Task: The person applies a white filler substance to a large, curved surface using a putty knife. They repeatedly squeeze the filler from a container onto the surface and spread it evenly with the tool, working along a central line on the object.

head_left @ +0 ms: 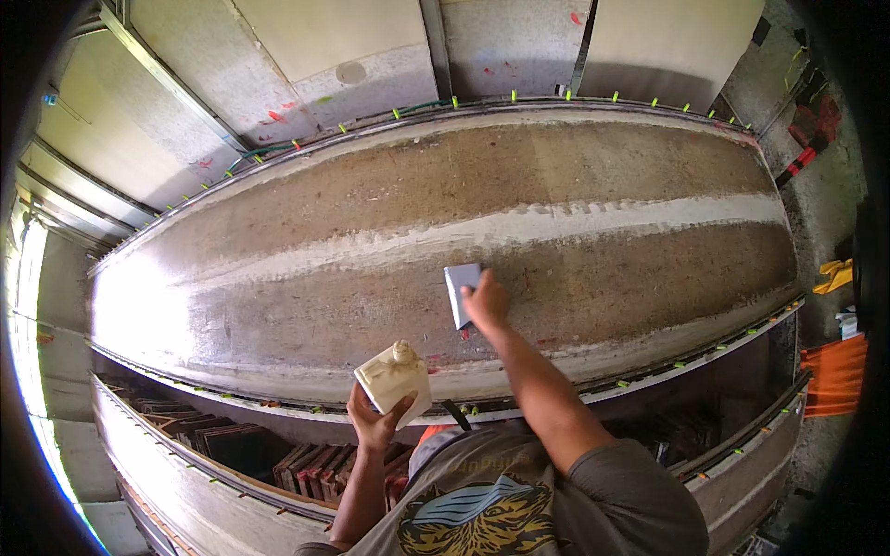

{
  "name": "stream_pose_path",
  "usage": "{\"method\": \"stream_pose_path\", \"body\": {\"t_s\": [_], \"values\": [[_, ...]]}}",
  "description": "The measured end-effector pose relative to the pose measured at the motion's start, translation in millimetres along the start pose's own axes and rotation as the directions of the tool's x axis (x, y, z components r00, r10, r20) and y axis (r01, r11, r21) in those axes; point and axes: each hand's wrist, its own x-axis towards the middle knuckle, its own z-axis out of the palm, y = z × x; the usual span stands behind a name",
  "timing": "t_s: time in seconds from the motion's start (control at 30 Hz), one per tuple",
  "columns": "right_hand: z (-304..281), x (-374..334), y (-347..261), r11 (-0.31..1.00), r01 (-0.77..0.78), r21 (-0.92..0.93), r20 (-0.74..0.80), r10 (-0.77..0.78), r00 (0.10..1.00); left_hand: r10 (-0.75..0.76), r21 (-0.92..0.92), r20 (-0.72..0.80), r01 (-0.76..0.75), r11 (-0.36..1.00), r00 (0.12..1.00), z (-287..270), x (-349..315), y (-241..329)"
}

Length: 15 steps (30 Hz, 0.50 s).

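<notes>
A long brown panel [593, 269] lies in front of me, with a whitish strip [519, 225] running lengthwise along its middle. My right hand [488, 304] reaches over the panel and grips the right edge of a flat, light-grey rectangular spreader [460, 295]. The spreader is close to the panel below the whitish strip; I cannot tell whether its edge touches. At the near edge, my left hand [373, 419] holds up a cream, boxy plastic container [400, 378] with a round neck at its top. What is inside it cannot be seen.
Small yellow-green pegs [454, 102] line the panel's edges. Pale wall boards [334, 46] stand behind it. Below the near edge, dark slabs [320, 471] sit in a row beside another long panel [199, 491]. Orange cloth [834, 378] hangs at the right.
</notes>
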Motion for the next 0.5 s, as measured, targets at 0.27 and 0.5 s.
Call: {"method": "stream_pose_path", "body": {"t_s": [0.27, 0.5], "values": [[-120.7, 43.4, 131.8, 0.987, -0.145, -0.061, -0.209, 0.13, 0.969, 0.038, 0.027, 0.011, -0.039, 0.999, 0.999, -28.3, 1.4, -10.5], [-26.9, -57.5, 36.9, 0.992, 0.115, 0.059, 0.053, -0.118, 0.992, -0.003, 0.005, 0.037, 0.003, 1.0, 0.999, -48.0, 2.2, -26.5]]}}
